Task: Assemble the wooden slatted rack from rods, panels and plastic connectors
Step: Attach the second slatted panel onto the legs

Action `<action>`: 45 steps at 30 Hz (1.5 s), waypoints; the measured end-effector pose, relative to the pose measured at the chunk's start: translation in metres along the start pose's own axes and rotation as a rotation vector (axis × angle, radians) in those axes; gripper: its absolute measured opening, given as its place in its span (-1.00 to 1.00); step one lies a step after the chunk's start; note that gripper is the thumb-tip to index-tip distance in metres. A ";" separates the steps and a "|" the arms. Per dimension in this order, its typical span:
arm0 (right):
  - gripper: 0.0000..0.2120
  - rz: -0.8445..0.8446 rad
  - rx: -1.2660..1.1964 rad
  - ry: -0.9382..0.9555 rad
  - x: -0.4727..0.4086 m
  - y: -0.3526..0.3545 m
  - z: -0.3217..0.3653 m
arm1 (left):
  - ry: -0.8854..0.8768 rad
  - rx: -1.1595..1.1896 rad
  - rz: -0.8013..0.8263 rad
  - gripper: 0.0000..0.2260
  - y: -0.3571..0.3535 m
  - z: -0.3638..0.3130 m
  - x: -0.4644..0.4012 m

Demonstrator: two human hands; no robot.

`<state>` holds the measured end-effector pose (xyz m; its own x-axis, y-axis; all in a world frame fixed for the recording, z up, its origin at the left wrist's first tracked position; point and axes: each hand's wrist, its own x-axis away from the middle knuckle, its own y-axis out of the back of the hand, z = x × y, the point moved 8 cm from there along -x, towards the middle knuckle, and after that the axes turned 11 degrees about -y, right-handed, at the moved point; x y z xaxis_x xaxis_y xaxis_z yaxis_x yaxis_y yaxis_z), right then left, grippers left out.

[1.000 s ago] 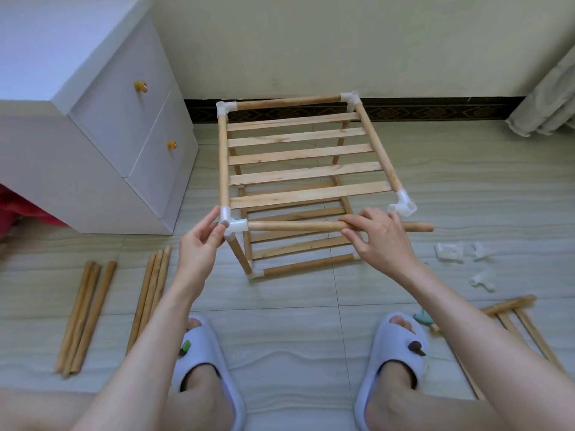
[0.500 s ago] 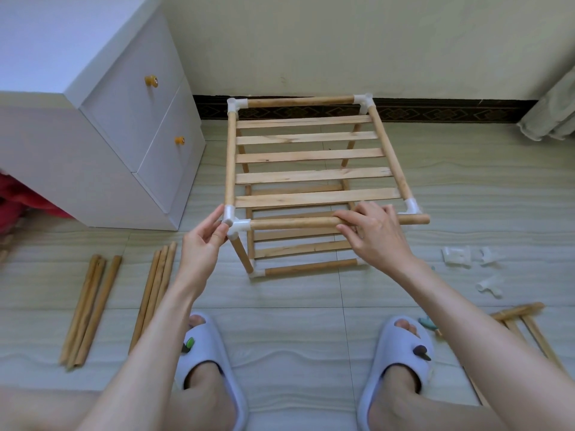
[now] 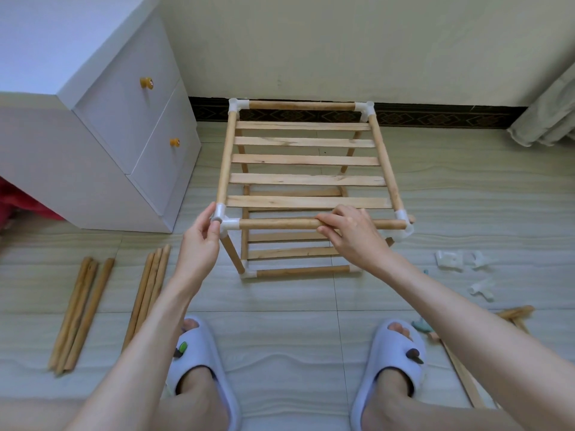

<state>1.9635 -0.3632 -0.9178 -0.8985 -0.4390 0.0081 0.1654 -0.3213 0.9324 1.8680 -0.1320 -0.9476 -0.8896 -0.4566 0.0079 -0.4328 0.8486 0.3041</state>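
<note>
The left hand [image 3: 199, 244] pinches the near-left corner connector [image 3: 224, 219]; the right hand [image 3: 350, 234] grips the front rod [image 3: 280, 223]. Right of this hand, the rod end [image 3: 401, 226] lies beside its connector [image 3: 404, 223]; if misaligned, pushing may jam it.

Bare floor [image 3: 280, 309] lies open between the rack [image 3: 306, 181] and the slippers [image 3: 202, 362]. The cabinet [image 3: 102, 144] crowds the rack's left side, the wall [image 3: 311, 42] its far side. Loose rods [image 3: 81, 312] lie left; plastic connectors [image 3: 460, 262] litter the right.
</note>
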 end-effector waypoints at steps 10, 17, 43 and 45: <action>-0.74 0.029 0.134 0.037 0.027 0.074 -0.061 | -0.640 -0.643 0.060 -0.67 -0.081 -0.092 0.027; -0.33 0.188 -0.064 -0.322 0.044 0.056 -0.165 | -0.799 -0.771 0.443 -0.56 -0.221 -0.123 0.047; -0.81 -0.124 -0.713 -0.198 0.026 0.012 -0.159 | -0.787 -0.882 0.508 -0.74 -0.244 -0.133 0.016; -0.84 -0.109 -0.784 -0.224 0.022 0.015 -0.159 | -0.789 -0.878 0.495 -0.73 -0.242 -0.135 0.012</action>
<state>2.0114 -0.5112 -0.9611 -0.9721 -0.2203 0.0809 0.2339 -0.8816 0.4100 1.9817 -0.3788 -0.8924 -0.9027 0.3937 -0.1733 -0.0598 0.2841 0.9569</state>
